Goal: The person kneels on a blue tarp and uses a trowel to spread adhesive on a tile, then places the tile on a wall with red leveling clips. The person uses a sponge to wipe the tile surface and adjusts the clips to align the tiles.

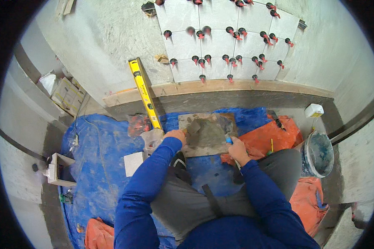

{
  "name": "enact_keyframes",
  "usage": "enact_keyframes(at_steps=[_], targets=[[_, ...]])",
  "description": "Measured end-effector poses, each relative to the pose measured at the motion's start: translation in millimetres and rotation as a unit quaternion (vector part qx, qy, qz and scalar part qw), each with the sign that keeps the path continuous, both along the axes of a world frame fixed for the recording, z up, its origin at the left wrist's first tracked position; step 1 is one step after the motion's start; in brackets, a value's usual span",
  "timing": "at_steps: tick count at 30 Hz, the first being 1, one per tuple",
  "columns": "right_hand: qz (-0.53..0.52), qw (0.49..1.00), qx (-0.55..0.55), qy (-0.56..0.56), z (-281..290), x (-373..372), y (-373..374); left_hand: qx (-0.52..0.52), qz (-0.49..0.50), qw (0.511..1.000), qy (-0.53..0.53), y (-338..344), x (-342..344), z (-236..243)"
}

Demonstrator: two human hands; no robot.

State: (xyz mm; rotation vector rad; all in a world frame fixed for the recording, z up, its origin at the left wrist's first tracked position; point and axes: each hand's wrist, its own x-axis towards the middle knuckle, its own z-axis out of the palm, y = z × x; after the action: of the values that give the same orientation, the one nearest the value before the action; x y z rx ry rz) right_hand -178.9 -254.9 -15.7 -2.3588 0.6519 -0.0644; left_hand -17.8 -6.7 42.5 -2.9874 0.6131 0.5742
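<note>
Mortar board (203,152): lies on the blue sheet (95,145), in front of the person; its grey mortar (212,136) is spread wide, so a long stroke could push some over the edge.
Left hand (175,135): closed, as it seems, on a trowel (193,128), whose blade shows over the board's left half.
Right hand (238,150): gripping a blue-handled tool (228,139) at the board's right side — if both tools meet over the middle, they could scrape each other.
Yellow level (144,95): leans left of the board; a bump from the left sleeve (153,159) might make it slide.
Orange bag (262,139): bunched just right of the board — a loose fold could catch the tool.
Bucket (306,154): farther right of the board, near the right knee (289,164); turning carelessly may tip it.
</note>
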Motion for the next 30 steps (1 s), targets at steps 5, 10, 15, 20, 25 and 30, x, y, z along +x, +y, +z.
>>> enact_keyframes(at_steps=[5, 10, 15, 20, 25, 30], targets=[[-0.029, 0.992, 0.049, -0.110, -55, 15, -30, 0.010, -0.008, 0.999, 0.041, 7, 7, 29], [-0.041, 0.993, 0.109, -0.002, -105, 39, -47, -0.047, -0.006, 0.998, 0.029, 4, 12, 21], [-0.141, 0.839, 0.526, 0.014, -143, 45, -84, -0.020, -0.014, 0.998, 0.058, -8, 20, 18], [0.212, 0.957, -0.182, 0.081, -215, 28, -136, -0.017, -0.029, 0.996, 0.080, -19, 25, 19], [0.081, 0.977, -0.119, 0.158, -168, 25, -130, -0.142, 0.099, 0.939, 0.296, -30, 32, 14], [0.184, 0.896, 0.387, 0.120, -17, 29, -49, -0.310, 0.128, 0.867, 0.369, -84, -7, 37]])
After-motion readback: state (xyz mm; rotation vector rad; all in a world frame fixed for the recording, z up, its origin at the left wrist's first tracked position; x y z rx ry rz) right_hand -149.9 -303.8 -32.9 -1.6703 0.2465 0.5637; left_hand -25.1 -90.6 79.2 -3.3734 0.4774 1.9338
